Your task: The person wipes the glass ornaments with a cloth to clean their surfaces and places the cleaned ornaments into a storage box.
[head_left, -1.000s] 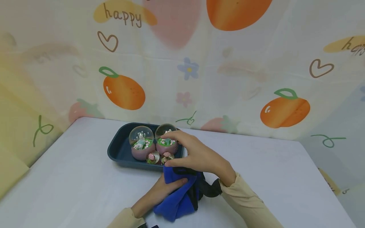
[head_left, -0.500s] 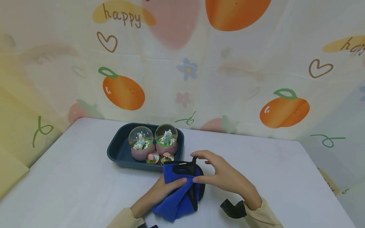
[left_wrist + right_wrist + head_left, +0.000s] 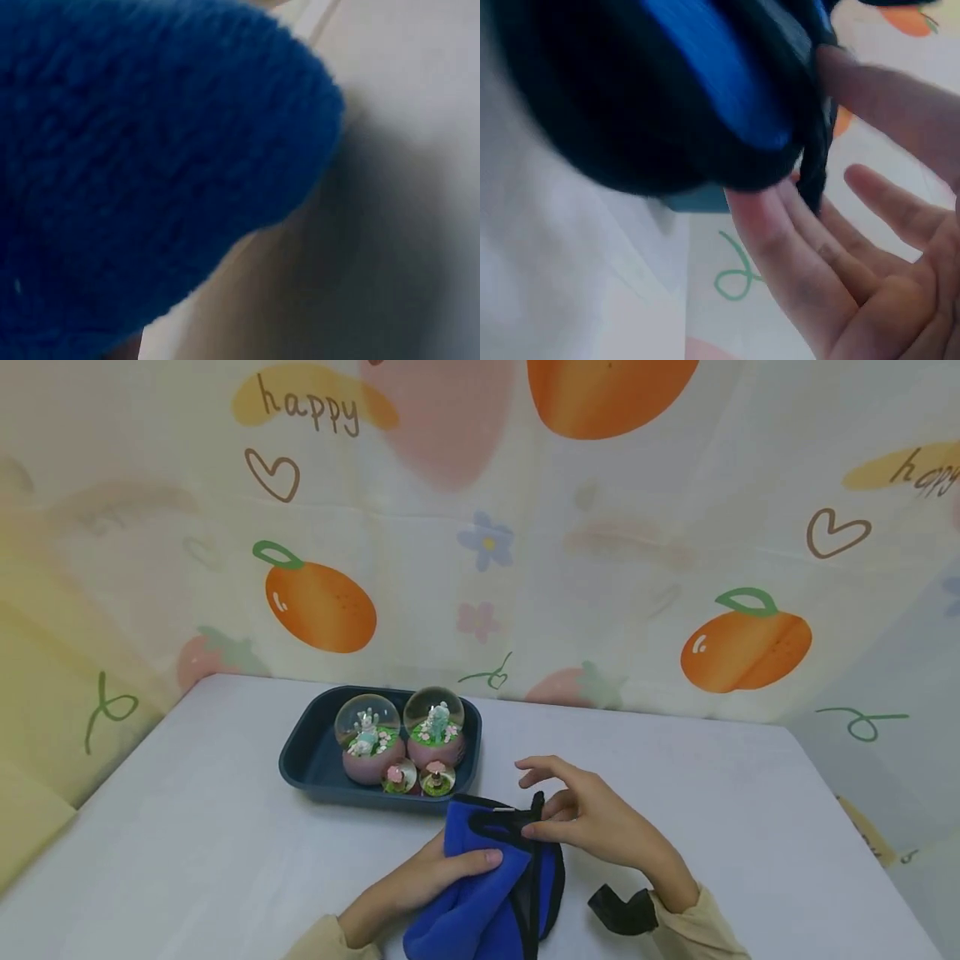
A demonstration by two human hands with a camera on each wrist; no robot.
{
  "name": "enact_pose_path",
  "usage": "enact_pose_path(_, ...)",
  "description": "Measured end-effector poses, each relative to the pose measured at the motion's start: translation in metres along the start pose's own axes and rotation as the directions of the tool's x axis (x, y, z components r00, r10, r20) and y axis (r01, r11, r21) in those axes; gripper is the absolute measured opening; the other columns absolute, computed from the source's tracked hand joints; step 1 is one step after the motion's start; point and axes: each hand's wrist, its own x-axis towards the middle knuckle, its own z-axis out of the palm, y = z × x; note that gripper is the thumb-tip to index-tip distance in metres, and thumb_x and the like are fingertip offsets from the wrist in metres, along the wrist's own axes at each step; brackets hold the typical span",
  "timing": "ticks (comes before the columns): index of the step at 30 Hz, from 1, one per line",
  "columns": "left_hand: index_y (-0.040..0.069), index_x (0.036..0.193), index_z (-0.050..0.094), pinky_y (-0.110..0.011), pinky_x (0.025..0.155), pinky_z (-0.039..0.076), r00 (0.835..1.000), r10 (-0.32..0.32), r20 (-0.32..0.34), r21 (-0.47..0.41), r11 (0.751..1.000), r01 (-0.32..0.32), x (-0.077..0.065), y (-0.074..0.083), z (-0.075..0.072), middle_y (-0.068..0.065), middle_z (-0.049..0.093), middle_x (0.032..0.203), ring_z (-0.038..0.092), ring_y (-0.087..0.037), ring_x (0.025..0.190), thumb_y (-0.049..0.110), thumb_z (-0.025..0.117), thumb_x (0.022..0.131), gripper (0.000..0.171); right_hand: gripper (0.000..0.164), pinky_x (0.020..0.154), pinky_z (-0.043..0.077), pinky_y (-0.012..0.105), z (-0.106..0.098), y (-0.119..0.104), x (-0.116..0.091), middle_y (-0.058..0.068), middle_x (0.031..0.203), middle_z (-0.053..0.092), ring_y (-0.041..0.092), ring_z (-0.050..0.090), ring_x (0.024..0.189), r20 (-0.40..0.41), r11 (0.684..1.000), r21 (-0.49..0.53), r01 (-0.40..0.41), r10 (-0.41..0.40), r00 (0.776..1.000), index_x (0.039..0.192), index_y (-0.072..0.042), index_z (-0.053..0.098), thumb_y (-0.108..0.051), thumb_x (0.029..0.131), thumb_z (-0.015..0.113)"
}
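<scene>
A blue fleece piece with black trim, its exact kind unclear, is held up at the front of the table. My left hand grips its left side, thumb across the front and the other fingers hidden behind it. At its upper right edge, my right hand pinches the black trim between thumb and fingers, the index finger raised off it. Fuzzy blue fleece fills much of the left wrist view. In the right wrist view, fingers lie against the black edging.
Just behind the fleece stands a dark blue tray. Inside are two large snow globes with pink bases and two small glass balls. A printed curtain backs the white table.
My right hand has left the front of the snow globes, moved right and down, and taken hold of the black trim. The fleece has shifted slightly right in my left hand's grip.
</scene>
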Motion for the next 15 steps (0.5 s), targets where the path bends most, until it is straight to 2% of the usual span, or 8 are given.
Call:
enact_pose_path(4,-0.004,0.136,0.045,-0.028,0.089,0.051,0.998,0.044,0.049,0.026,0.999,-0.045,0.0,-0.002,0.0,-0.008,0.063,0.119,0.062,-0.017,0.105,0.029,0.057,0.098,0.052,0.056,0.068,0.054,0.024,-0.003,-0.001,-0.002,0.018,0.115,0.064,0.011,0.066,0.066,0.071,1.0,0.016,-0.021,0.02,0.997,0.139,-0.013,0.048,-0.016,0.089,0.074)
enact_pose_path(6,-0.004,0.136,0.046,-0.028,0.09,0.052,0.996,0.089,0.033,0.062,0.994,-0.091,0.001,-0.002,-0.001,-0.012,0.063,0.12,0.062,-0.018,0.105,0.027,0.057,0.099,0.049,0.053,0.069,0.054,0.024,-0.005,0.0,-0.002,0.016,0.111,0.066,0.011,0.065,0.065,0.105,1.0,0.004,-0.031,0.031,0.994,0.137,-0.011,0.049,-0.015,0.09,0.073)
enact_pose_path(8,0.0,0.138,0.046,-0.027,0.09,0.052,0.992,0.122,-0.017,0.146,0.982,-0.119,0.0,0.001,-0.003,-0.014,0.063,0.123,0.064,-0.018,0.106,0.026,0.057,0.099,0.048,0.052,0.07,0.053,0.023,-0.006,0.002,-0.002,0.013,0.109,0.067,0.011,0.066,0.066,0.124,0.998,-0.011,-0.057,0.058,0.991,0.137,-0.009,0.049,-0.015,0.091,0.072)
enact_pose_path(10,0.006,0.141,0.045,-0.027,0.092,0.052,0.985,0.15,-0.082,0.255,0.959,-0.125,-0.002,0.007,-0.005,-0.015,0.062,0.128,0.065,-0.019,0.108,0.027,0.057,0.1,0.047,0.052,0.07,0.052,0.023,-0.006,0.005,-0.001,0.013,0.109,0.067,0.011,0.066,0.067,0.136,0.996,-0.024,-0.091,0.093,0.986,0.137,-0.006,0.048,-0.014,0.091,0.072)
enact_pose_path(12,0.014,0.143,0.044,-0.029,0.094,0.052,0.975,0.164,-0.152,0.369,0.924,-0.098,-0.006,0.016,-0.005,-0.013,0.061,0.131,0.064,-0.019,0.111,0.03,0.058,0.1,0.047,0.054,0.068,0.053,0.024,-0.006,0.007,0.0,0.013,0.11,0.066,0.013,0.067,0.069,0.146,0.99,-0.04,-0.136,0.141,0.979,0.138,-0.004,0.047,-0.013,0.091,0.071)
enact_pose_path(15,0.02,0.142,0.045,-0.032,0.098,0.052,0.956,0.203,-0.212,0.464,0.882,-0.084,-0.01,0.026,-0.006,-0.01,0.06,0.135,0.063,-0.023,0.116,0.032,0.059,0.1,0.046,0.055,0.069,0.055,0.031,-0.007,0.009,0.0,0.015,0.113,0.066,0.019,0.069,0.076,0.131,0.975,-0.118,-0.188,0.203,0.97,0.138,-0.003,0.047,-0.018,0.091,0.072)
